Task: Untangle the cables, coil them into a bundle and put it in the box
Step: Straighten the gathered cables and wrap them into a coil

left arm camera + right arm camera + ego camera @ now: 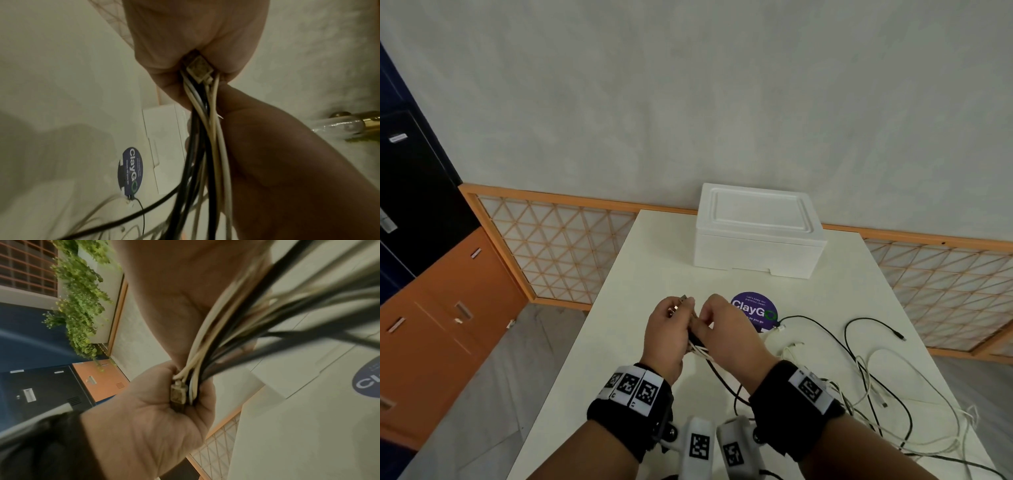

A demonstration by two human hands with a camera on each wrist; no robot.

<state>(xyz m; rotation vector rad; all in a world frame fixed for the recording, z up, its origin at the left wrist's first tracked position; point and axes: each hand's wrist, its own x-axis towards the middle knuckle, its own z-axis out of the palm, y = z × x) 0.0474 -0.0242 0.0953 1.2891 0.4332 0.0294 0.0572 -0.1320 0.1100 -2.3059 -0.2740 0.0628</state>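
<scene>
Above the middle of the white table [619,342], my left hand [671,332] grips a bunch of black and white cables [697,346] near their ends. A metal plug [683,298] sticks out above its fingers. My right hand [729,332] is pressed against it and pinches the same bunch. In the right wrist view a white USB connector [178,394] sits in my left fist [154,418]. The rest of the cables [876,370] trails in loose, crossing loops over the table's right side. The white foam box [756,233] stands behind my hands with its lid on.
A round purple sticker [755,306] lies on the table between my hands and the box. An orange-framed lattice screen [558,253] runs behind the table. Orange and black cabinets [448,291] stand at the left.
</scene>
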